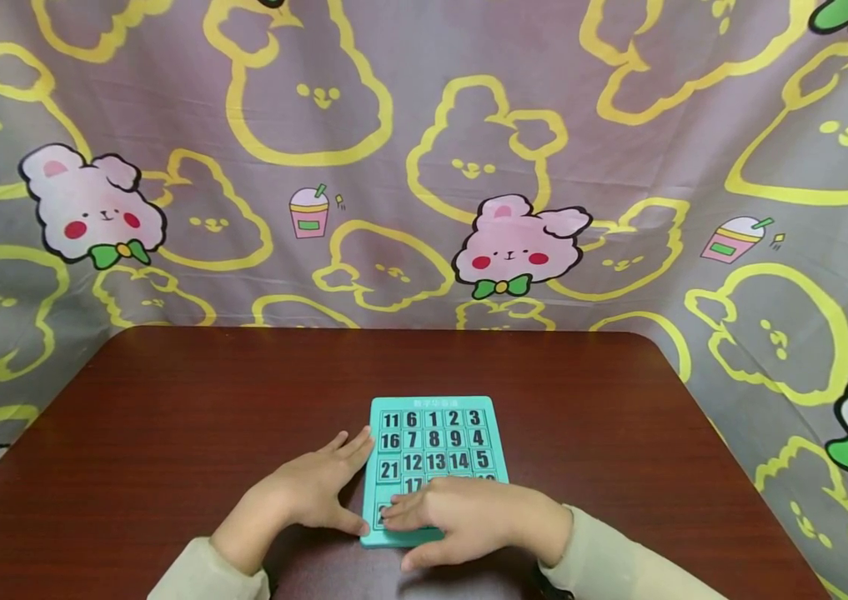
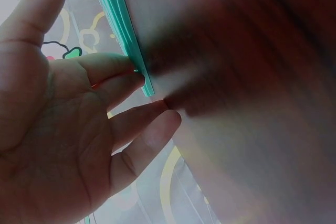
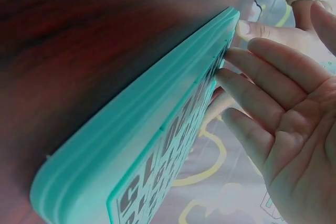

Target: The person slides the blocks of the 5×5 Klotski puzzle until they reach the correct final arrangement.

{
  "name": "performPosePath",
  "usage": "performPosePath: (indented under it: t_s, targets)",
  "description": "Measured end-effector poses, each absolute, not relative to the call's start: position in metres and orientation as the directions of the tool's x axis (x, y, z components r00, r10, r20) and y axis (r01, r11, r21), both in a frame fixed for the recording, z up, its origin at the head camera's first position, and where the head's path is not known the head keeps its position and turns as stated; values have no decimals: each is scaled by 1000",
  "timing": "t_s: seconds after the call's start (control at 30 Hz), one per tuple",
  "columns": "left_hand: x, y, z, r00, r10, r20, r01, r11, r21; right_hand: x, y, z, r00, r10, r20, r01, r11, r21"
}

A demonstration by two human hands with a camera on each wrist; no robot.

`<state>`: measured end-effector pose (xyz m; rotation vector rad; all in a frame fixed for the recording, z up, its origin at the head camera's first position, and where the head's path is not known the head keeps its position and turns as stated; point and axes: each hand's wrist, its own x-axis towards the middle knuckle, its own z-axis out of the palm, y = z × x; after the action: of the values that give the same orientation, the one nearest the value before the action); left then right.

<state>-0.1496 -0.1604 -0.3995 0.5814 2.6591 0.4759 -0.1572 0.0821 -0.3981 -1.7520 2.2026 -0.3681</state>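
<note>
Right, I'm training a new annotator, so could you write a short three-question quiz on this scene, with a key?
1. In the head view, which number shows at the top right of the number puzzle? A) 5 B) 3 C) 11
2. True or false: the right hand is over the lower rows of the number puzzle.
3. In the head view, which edge of the number puzzle is the left hand beside?

Key: 1. B; 2. True; 3. The left edge.

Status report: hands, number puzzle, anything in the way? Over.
Left grip open at left edge of number puzzle. Right grip open over lower tiles, blocking some from view. Number puzzle flat on table.
</note>
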Motion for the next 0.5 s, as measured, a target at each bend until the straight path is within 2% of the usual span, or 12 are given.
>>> performPosePath:
  t_s: [0.1, 0.27, 0.5]
  targets:
    - [-150, -160, -399, -844, 454, -286, 326, 858, 398, -159, 82, -397, -220, -972, -78, -893, 233, -386]
    - [-149, -160, -399, -844, 454, -287, 325, 857, 401, -167, 83, -395, -267, -961, -78, -853, 273, -445]
    - [-149, -160, -400, -846, 453, -282, 325, 857, 401, -183, 81, -393, -335, -938, -90, -816, 337, -470]
